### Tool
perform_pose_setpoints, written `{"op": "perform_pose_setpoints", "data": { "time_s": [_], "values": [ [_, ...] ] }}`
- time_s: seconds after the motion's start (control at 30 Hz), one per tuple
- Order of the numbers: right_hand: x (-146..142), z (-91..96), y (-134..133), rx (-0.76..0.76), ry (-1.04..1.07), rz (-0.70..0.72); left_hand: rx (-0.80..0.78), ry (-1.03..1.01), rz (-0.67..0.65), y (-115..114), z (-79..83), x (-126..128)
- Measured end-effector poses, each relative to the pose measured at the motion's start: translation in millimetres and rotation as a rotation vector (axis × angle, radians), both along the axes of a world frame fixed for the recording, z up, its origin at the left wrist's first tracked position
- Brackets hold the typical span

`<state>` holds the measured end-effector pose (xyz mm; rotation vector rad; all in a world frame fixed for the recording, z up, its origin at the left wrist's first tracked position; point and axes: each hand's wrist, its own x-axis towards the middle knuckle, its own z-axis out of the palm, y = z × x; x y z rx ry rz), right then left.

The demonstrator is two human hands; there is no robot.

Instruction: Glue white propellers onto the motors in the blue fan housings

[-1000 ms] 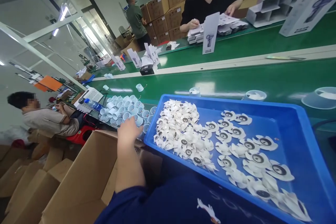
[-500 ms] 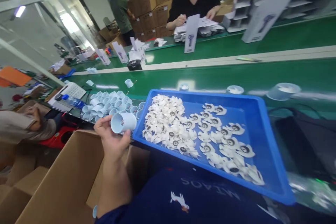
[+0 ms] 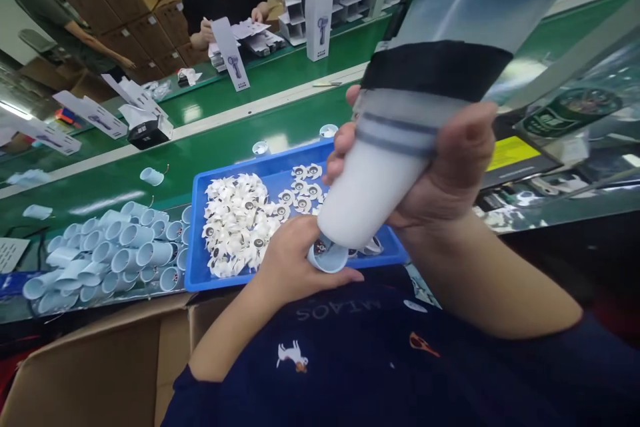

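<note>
My left hand (image 3: 295,257) is wrapped round a light-blue cylindrical housing (image 3: 329,261), its open end facing up, small parts showing inside. My right hand (image 3: 425,180) grips a thick white cylindrical tool (image 3: 373,177) with grey rings, a black band and a green upper end. The tool is tilted, and its lower end sits at the mouth of the housing; a thin dark tip seems to reach inside. Behind my hands lies a blue tray (image 3: 193,240) of white fan blades (image 3: 235,223), partly hidden by my hands. More blue housings (image 3: 125,257) are piled left of the tray.
A cardboard box (image 3: 100,367) stands open below the bench at left. Single housings (image 3: 151,176) stand or lie on the green belt (image 3: 200,147). Across it a person (image 3: 223,0) handles white cartons (image 3: 245,37). Another person (image 3: 55,20) is at far left.
The white tool in my right hand has come into view and meets the housing. My left hand has brought the housing in front of the tray. The view has swung right.
</note>
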<state>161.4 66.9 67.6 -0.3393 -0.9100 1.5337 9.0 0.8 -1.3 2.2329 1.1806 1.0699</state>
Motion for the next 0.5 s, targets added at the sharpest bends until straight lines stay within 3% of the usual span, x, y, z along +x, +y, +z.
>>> {"op": "perform_pose_setpoints", "data": {
  "time_s": [0.2, 0.43, 0.5],
  "values": [
    [1.2, -2.3, -11.2, 0.081, -0.072, -0.009, -0.025, -0.016, 0.077, -5.9, 5.0, 0.8],
    [-2.0, -0.4, -16.1, 0.086, -0.132, -0.002, -0.012, -0.001, 0.141, -8.4, 3.6, 0.7],
    [-7.0, 0.5, -15.3, 0.065, -0.137, 0.000, -0.071, -0.021, 0.124, -10.0, 7.1, 0.8]
  ]
}}
